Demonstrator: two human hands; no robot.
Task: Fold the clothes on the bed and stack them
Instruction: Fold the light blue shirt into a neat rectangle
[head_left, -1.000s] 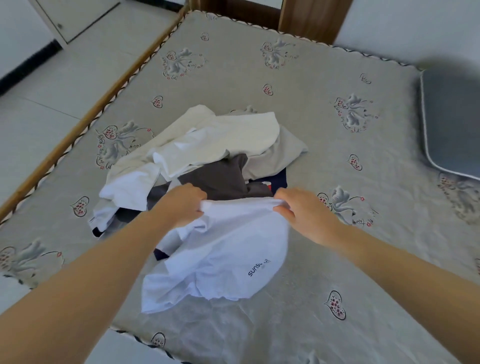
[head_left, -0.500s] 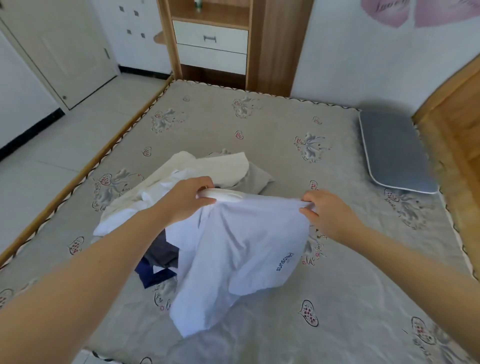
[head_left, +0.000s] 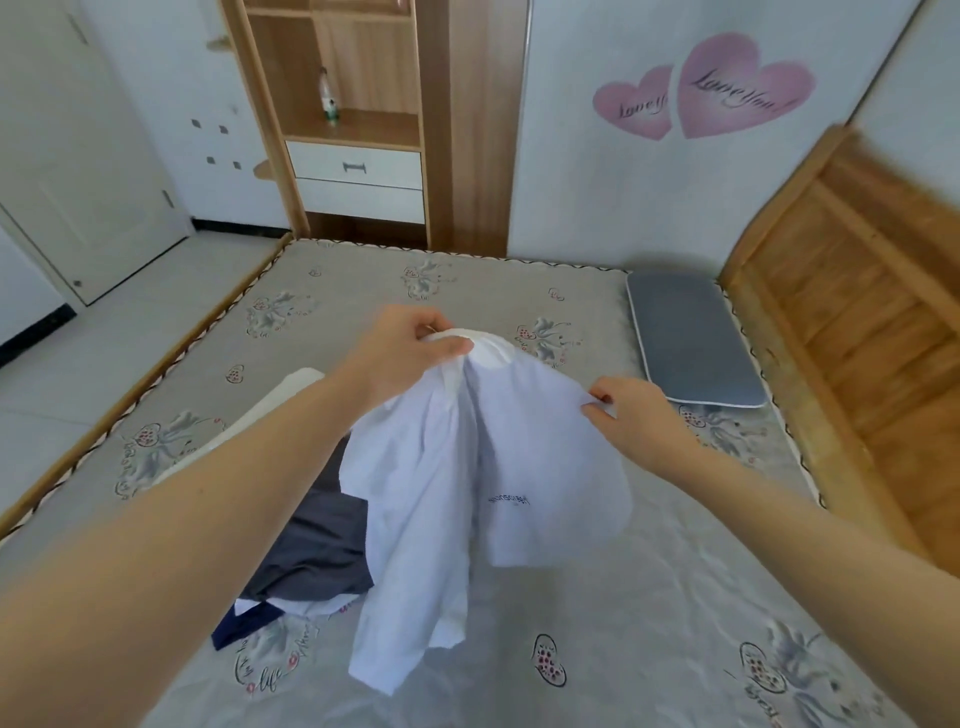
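White cotton shirt (head_left: 467, 493), pale and thin with a small line of dark lettering on its front, hung in the air above the bed (head_left: 649, 597), held up at its top edge by both hands. The left hand (head_left: 400, 353) had its fingers and thumb curled round the bunched collar end of the shirt, the cloth gathered into a knot at the fingertips. The right hand (head_left: 631, 410) pinched the shirt's edge lower down and to the right, thumb against fingers, so the fabric stretched in a slant between the two grips. From there the shirt fell in long folds, its lowest corner hanging close over the bedcover; whether it touched the cover could not be told.

Beneath and to the left of the shirt lay the rest of the pile: a dark grey garment (head_left: 317, 551) crumpled on the bed, a navy blue piece with white trim (head_left: 244, 623) poking out at its near edge, and a cream-white garment (head_left: 291, 389) partly hidden behind the left forearm. The bed carried a grey-beige cover printed with flowers and small hearts. A flat grey pillow with white piping (head_left: 691, 343) lay near the far right corner, well apart from the clothes, beside the wooden headboard (head_left: 857, 312). Two pink heart stickers (head_left: 706, 88) sat on the white wall beyond.
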